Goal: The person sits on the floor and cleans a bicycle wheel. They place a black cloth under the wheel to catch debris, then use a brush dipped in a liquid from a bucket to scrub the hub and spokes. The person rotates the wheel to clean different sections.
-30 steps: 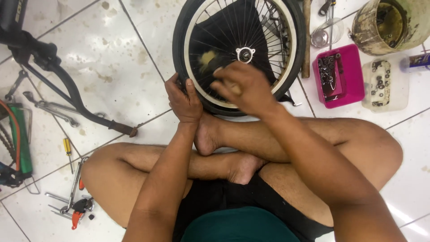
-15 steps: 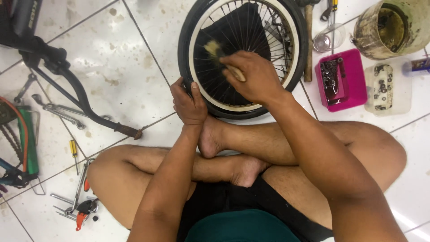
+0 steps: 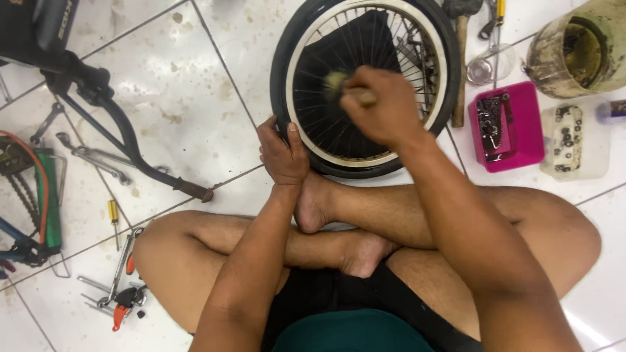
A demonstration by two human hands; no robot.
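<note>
A person is sitting cross-legged on a glossy white tiled floor (image 3: 163, 91), speckled with grime. Lying flat just beyond the bare feet is a small bicycle wheel (image 3: 365, 85) with a black rubber tyre, a pale metal rim and thin wire spokes; something black is showing through them.

The left hand (image 3: 282, 153) is gripping the near-left edge of the tyre, fingers curled over the rubber and thumb pressing on top. The right hand (image 3: 385, 107) is hovering over the spokes, closed in a fist around a small wooden-handled brush (image 3: 339, 83); its pale, frayed bristles are sticking out to the left and look blurred.

To the right of the wheel, a wooden-handled hammer (image 3: 460, 58) is lying beside the tyre. Further right, a bright pink square plastic tub (image 3: 508, 127) is holding dark metal parts, next to a clear rectangular plastic box (image 3: 572, 140) of small fittings, with a dirty, rust-streaked round bucket (image 3: 577, 49) behind them.

On the far left, a black tubular bicycle frame (image 3: 111, 117) is stretching across the tiles, near steel spanners (image 3: 91, 156), a yellow-handled screwdriver (image 3: 114, 218) and red-handled pliers (image 3: 124, 296).
</note>
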